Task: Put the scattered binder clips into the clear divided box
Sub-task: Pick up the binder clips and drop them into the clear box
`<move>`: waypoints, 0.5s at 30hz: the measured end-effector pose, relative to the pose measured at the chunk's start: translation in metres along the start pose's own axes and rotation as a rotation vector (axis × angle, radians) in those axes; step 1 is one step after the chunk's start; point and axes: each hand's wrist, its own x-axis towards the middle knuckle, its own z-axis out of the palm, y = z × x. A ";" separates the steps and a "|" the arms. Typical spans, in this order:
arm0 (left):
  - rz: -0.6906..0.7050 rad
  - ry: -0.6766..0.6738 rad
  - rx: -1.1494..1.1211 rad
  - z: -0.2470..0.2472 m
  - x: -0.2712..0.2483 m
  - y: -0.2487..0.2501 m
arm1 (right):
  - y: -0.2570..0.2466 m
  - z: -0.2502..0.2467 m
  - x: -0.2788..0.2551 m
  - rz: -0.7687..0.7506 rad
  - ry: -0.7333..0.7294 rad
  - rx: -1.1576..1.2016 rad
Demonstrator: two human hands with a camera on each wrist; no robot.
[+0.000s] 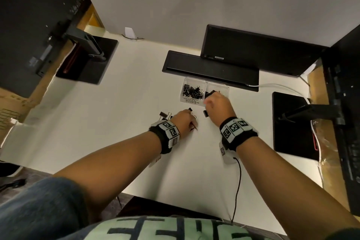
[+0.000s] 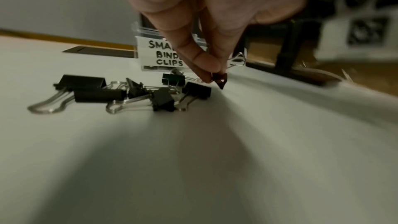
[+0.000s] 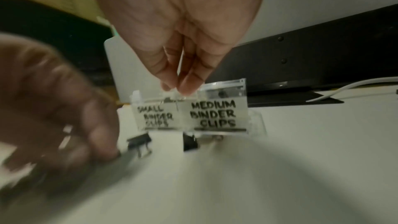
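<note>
The clear divided box [image 1: 224, 86] stands mid-desk, labelled SMALL BINDER CLIPS [image 2: 159, 54] and MEDIUM BINDER CLIPS [image 3: 215, 117]. Its left compartment holds many black clips [image 1: 191, 91]. My left hand [image 1: 185, 118] is low over the desk, thumb and finger pinching a small black clip [image 2: 218, 78]. Several scattered clips [image 2: 133, 91] lie just left of it. My right hand [image 1: 216, 103] hovers over the box's front rim, its fingertips [image 3: 187, 88] pinched on what looks like a clip's thin wire handle [image 3: 172, 99]; the clip's body is hidden. Two loose clips [image 3: 140, 142] lie before the box.
A black cable slot [image 1: 210, 70] and a dark monitor [image 1: 253, 48] sit behind the box. Monitor bases stand far left [image 1: 87, 60] and right [image 1: 288, 122]. A white cable [image 1: 282, 86] runs right of the box. A grey partition [image 1: 194, 6] backs the desk.
</note>
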 end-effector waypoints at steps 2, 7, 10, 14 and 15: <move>-0.068 0.085 -0.112 -0.007 0.000 0.000 | 0.006 0.014 -0.010 0.009 -0.116 -0.048; -0.177 0.201 -0.308 -0.025 0.006 0.006 | 0.024 0.033 -0.027 0.038 -0.250 -0.184; -0.192 0.251 -0.400 -0.039 0.017 0.018 | 0.029 0.037 -0.038 0.056 -0.169 -0.175; -0.150 0.290 -0.435 -0.055 0.039 0.039 | 0.034 0.038 -0.053 0.085 -0.178 -0.122; -0.137 0.294 -0.433 -0.058 0.045 0.045 | 0.035 0.038 -0.056 0.095 -0.184 -0.087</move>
